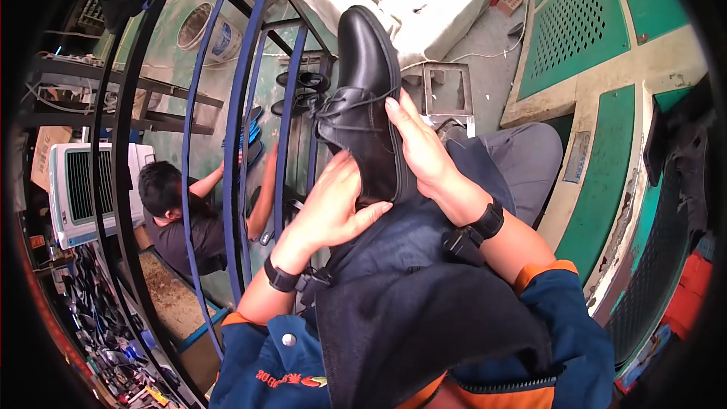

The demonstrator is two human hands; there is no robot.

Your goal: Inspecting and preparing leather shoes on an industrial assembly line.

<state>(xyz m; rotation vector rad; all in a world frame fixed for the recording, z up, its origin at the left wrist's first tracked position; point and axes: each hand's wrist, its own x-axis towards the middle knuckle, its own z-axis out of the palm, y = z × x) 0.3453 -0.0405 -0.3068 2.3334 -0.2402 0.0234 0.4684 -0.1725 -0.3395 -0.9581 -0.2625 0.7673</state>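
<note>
A black leather lace-up shoe (366, 53) is held up over my lap, toe pointing away from me and the sole turned to the right. At its heel and opening is my left hand (331, 204), the thumb along the heel and the other fingers partly hidden at the shoe's opening. My right hand (424, 144) closes on the sole side, with its fingertips near the middle of the shoe. The black laces (344, 102) are tied at the front. A dark apron (432, 318) covers my lap below the shoe.
A blue and black metal rack (237, 129) stands on my left, with black shoes (303, 79) beyond it. Another person (182, 212) sits past the bars. A white-covered table (439, 0) lies ahead, a small metal frame (447, 91) before it. Green machine panels (606, 174) line the right.
</note>
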